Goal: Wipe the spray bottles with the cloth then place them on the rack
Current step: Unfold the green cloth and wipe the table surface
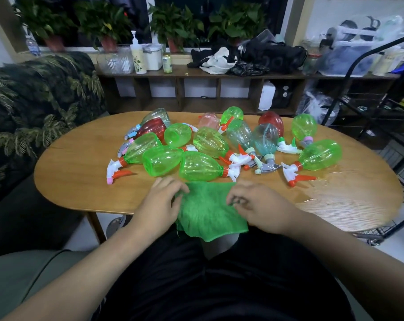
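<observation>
1. The cloth [208, 212] is green and fluffy. It lies spread at the near edge of the oval wooden worktop [80, 177], and its near part hangs over that edge toward the person's lap.
2. The left hand [160, 202] is at the cloth's left side. Its fingers [176, 189] are curled and pinch the fabric near the far left corner.
3. The right hand [259, 205] is on the cloth's right side, palm down. Its fingers [234, 196] are bent inward and nip the fabric there, so both hands hold the cloth and neither holds a bottle.
4. The spray bottles [240, 135] all lie on their sides in a loose cluster across the middle and far part of the worktop, many touching one another. Most are clear green; two are red, one is pale pink and a few are bluish-clear.
5. The nearest green bottle [201, 166] lies just beyond the cloth's far edge, its white and orange trigger head pointing right.
6. Another green bottle [319, 155] lies at the right of the cluster, beside a wet patch [328, 181] on the wood.
7. The rack [367, 105] — black metal with wire shelves — stands to the right of the worktop, well apart from the hands. No spray bottles can be made out on it.
8. A sofa with a leaf-print cover [34, 107] is on the left, and potted plants [173, 26] line the window sill behind.
</observation>
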Action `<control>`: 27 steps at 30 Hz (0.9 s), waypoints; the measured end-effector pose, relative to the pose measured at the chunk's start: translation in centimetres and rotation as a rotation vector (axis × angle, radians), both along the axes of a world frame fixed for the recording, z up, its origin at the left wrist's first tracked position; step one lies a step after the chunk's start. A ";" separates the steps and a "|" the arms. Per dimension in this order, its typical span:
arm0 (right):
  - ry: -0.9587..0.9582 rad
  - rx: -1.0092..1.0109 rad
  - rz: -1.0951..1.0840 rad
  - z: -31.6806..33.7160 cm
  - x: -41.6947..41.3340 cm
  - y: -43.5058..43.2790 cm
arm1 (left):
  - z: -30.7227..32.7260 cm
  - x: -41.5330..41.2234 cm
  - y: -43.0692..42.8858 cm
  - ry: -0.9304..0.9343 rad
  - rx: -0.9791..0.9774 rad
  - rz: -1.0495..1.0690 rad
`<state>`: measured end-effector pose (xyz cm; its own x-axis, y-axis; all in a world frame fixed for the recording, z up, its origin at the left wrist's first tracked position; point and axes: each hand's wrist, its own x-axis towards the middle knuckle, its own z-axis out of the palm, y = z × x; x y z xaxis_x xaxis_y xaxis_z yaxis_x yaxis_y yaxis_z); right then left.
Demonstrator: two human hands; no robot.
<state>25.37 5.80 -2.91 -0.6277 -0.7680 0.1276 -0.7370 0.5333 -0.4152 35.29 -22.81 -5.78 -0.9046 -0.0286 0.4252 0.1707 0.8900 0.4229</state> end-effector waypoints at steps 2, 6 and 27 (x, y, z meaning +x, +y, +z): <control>-0.021 0.098 0.124 0.0 0.1 0.7 | -0.1 1.0 0.8 -0.015 -0.034 -0.177; -0.011 0.225 0.253 0.4 -0.2 1.7 | -0.9 2.5 3.6 -0.102 -0.247 -0.347; 0.104 -0.039 0.080 -1.0 0.2 2.6 | -1.5 3.4 7.2 0.013 -0.387 -0.030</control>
